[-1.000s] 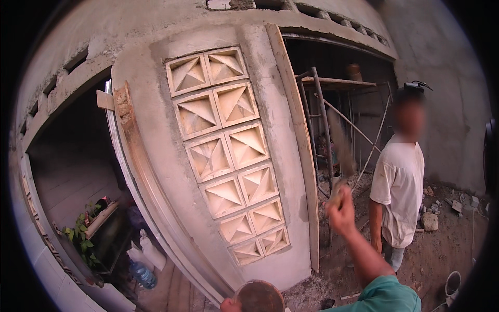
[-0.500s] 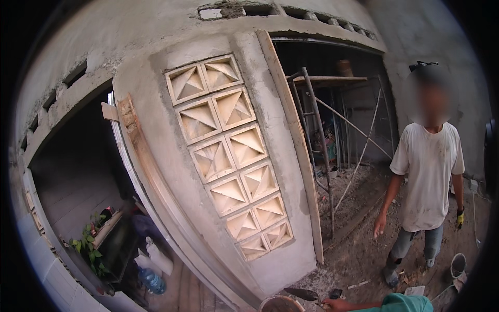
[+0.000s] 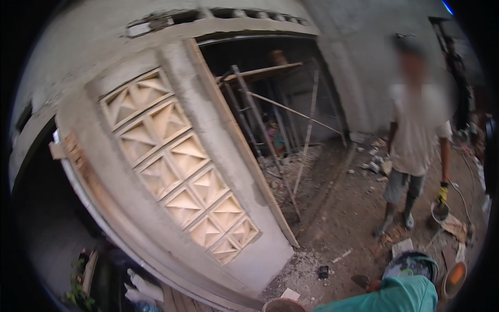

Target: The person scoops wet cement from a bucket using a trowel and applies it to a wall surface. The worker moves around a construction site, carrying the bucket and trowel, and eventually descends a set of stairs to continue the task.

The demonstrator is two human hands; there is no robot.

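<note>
I am seeing only my teal sleeve [image 3: 395,297] entering below; my hands are lying out of view, grip untellable; a co-worker [image 3: 416,151] is standing beside the patterned block wall [image 3: 179,164].

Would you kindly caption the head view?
Decorative block wall beside scaffolding; a bystander stands on rubble; teal sleeve at bottom.

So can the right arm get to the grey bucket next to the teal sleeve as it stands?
Probably yes. The right arm lies just beside the grey bucket, with nothing between them. The hand itself barely shows, so its grip is unclear.
</note>
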